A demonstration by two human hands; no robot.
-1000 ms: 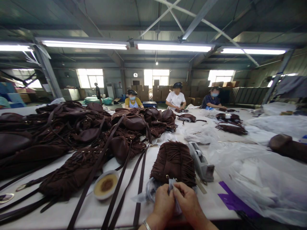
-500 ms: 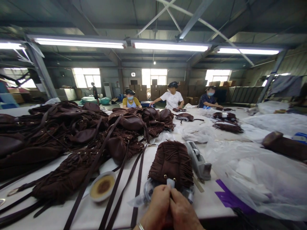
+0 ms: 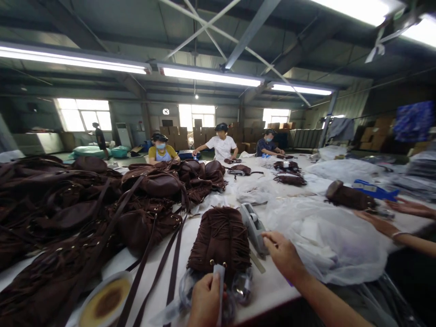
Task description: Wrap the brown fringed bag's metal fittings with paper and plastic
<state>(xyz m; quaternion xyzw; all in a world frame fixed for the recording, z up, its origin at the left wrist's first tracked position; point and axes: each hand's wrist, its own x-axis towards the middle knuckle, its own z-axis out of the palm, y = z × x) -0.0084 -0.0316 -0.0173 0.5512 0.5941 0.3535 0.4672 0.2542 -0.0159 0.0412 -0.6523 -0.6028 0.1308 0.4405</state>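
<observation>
While your left hand (image 3: 204, 297) pinches a small pale strip of tape or paper (image 3: 219, 280) upright against the near edge of the dark brown fringed suede bag (image 3: 220, 238), your right hand (image 3: 281, 254) is stretched out to the grey tape dispenser (image 3: 254, 226), fingers curled loosely at its near end; whether they grip it or only touch it cannot be told. The bag lies flat on the white tabletop (image 3: 269, 286) straight ahead of you, with two brass studs showing at its near edge and crumpled clear plastic wrap (image 3: 238, 288) bunched beneath that edge, beside your left hand. The dispenser stands just right of the bag, touching or nearly touching it.

Right of the dispenser spreads a large heap of clear plastic bags (image 3: 323, 236). Left of the bag, long dark brown leather straps (image 3: 175, 254) run across the tabletop toward you, and a shallow white dish with a brown residue (image 3: 104, 304) sits at the near left. Beyond it rises a big pile of dark brown leather bags (image 3: 85, 200). At the right edge another person's hands (image 3: 391, 218) rest near a second brown fringed bag (image 3: 347, 196) and a blue tool (image 3: 374, 190). Three seated workers (image 3: 221, 145) are at the far end.
</observation>
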